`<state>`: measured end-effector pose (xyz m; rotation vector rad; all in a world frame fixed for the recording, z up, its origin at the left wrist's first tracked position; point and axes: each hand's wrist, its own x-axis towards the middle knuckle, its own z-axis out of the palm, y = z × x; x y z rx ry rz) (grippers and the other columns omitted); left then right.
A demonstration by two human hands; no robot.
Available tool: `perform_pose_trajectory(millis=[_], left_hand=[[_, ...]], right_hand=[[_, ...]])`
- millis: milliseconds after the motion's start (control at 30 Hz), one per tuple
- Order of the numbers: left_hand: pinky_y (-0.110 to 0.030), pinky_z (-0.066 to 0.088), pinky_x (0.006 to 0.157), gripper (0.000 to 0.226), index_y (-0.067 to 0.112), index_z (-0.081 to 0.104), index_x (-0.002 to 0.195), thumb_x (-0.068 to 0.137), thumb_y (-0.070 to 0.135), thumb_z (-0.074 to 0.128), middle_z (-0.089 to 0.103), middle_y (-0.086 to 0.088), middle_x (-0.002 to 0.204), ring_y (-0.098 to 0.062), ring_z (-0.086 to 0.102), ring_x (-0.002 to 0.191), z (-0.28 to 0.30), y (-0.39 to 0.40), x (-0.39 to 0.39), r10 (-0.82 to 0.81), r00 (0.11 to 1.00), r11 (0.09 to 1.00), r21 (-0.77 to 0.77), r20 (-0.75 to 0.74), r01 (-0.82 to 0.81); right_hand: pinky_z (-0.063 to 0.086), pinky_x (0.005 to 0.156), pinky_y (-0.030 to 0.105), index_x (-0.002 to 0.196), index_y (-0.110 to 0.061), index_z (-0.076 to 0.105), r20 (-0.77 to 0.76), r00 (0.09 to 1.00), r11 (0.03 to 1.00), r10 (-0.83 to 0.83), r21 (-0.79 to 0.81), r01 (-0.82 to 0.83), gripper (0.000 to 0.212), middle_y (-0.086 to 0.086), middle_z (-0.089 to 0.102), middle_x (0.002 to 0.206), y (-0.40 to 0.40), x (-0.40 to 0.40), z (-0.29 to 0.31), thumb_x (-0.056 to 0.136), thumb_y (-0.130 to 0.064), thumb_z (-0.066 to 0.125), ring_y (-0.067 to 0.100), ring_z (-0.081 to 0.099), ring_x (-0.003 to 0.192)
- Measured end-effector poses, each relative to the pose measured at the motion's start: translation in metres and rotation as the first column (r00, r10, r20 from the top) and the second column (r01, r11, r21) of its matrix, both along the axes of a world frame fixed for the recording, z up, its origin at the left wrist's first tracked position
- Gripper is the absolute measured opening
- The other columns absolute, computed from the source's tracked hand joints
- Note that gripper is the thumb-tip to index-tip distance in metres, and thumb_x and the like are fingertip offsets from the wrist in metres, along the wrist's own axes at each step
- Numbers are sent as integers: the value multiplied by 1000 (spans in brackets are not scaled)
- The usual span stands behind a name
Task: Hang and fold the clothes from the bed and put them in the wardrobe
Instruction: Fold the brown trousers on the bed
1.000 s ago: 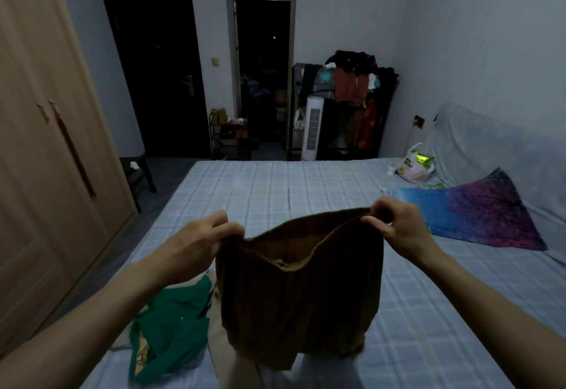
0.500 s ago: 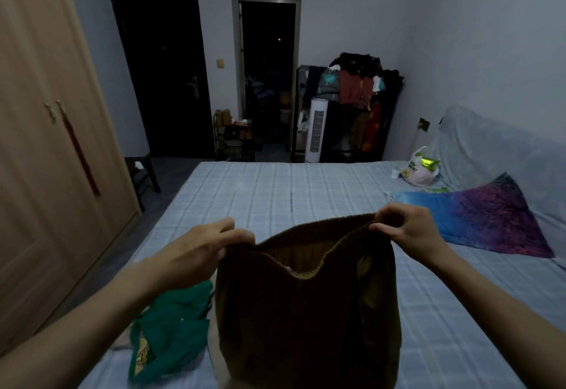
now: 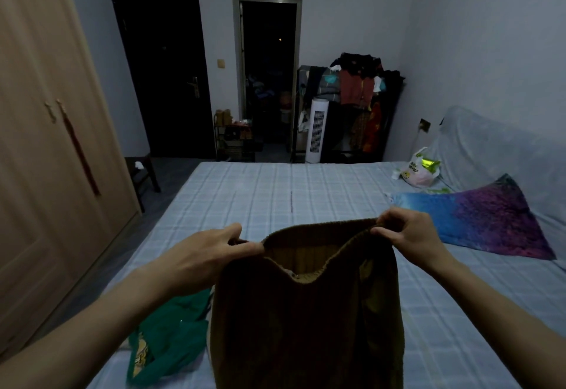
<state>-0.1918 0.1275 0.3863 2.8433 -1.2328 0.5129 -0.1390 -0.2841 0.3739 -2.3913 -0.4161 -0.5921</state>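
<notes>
A brown ribbed garment with an elastic waistband hangs in front of me above the bed. My left hand pinches the left end of the waistband and my right hand grips the right end, stretching it open between them. A crumpled green garment lies on the plaid sheet at the lower left, below my left forearm. The wooden wardrobe stands along the left wall with its doors closed.
A blue and purple pillow and a plastic bag lie at the bed's right side. Beyond the bed stand a white tower fan, a laden clothes rack, a low shelf and a dark stool.
Both hands have lifted the brown garment slightly higher and closer, so it hangs longer and fills more of the lower view. The grip on the waistband is unchanged.
</notes>
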Motion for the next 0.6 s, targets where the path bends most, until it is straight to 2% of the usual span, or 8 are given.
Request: perform_pose_trajectory(millis=[67, 133, 200, 300, 333, 433, 500, 600], left_hand=[[-25, 24, 50, 44, 30, 46, 135, 94, 23, 31, 37, 4, 84, -9, 28, 61, -1, 4, 4, -4, 993, 999, 49, 119, -2], [-27, 26, 50, 46, 25, 47, 137, 92, 18, 38, 40, 0, 83, -11, 28, 62, -4, 9, 9, -16, 983, 1000, 27, 185, 11], [-27, 24, 51, 44, 27, 49, 136, 97, 16, 33, 39, 1, 82, -10, 23, 65, -4, 13, 10, -22, 979, 1000, 10, 203, 20], [-28, 23, 52, 52, 32, 51, 138, 104, 16, 13, 36, 3, 84, -10, 20, 67, -6, 18, 10, -45, 979, 999, -7, 199, 47], [-28, 23, 52, 52, 32, 52, 137, 104, 16, 14, 36, 3, 84, -10, 20, 67, -5, 18, 10, -47, 978, 999, -5, 203, 49], [-27, 21, 53, 32, 27, 59, 117, 98, 19, 34, 38, 2, 83, -10, 19, 68, -2, 14, 9, -46, 972, 999, 25, 231, 42], [-27, 23, 52, 21, 23, 59, 101, 93, 21, 40, 42, 2, 82, -10, 25, 66, -1, 13, 8, -36, 977, 999, 11, 209, 34], [-24, 34, 56, 14, 21, 57, 93, 85, 9, 56, 49, 8, 84, -7, 39, 66, 0, 18, 10, 18, 999, 987, -161, 37, -12]], right_hand=[[49, 60, 9, 79, -19, 71, 10, 1000, 1000, 26, -5, -26, 19, -10, 68, 71, 0, -1, 0, 70, -12, 86, 0, 66, 69], [48, 59, 8, 78, -19, 71, 33, 999, 999, 42, -3, -42, 20, -11, 68, 69, 1, -2, -1, 68, -12, 87, 0, 66, 70], [48, 60, 8, 79, -19, 72, 34, 998, 998, 55, -8, -55, 21, -11, 69, 70, 1, -3, -1, 67, -13, 88, 1, 66, 71], [50, 62, 9, 82, -22, 71, 14, 998, 998, 61, -29, -60, 25, -11, 69, 74, -3, -3, -1, 66, -16, 89, 0, 67, 74], [49, 63, 8, 83, -23, 71, 2, 998, 997, 63, -37, -63, 27, -11, 70, 75, -4, -3, -1, 65, -16, 89, -1, 67, 74], [50, 66, 8, 85, -28, 69, -26, 996, 993, 88, -70, -90, 32, -12, 70, 77, -5, -3, -2, 66, -14, 89, -2, 67, 76], [52, 67, 9, 87, -30, 67, -28, 995, 992, 98, -83, -100, 34, -12, 69, 78, -4, -2, -3, 66, -13, 89, -2, 67, 76], [49, 66, 7, 85, -25, 70, 7, 998, 995, 63, -78, -63, 30, -12, 68, 76, -2, 0, -4, 66, -11, 89, -3, 66, 71]])
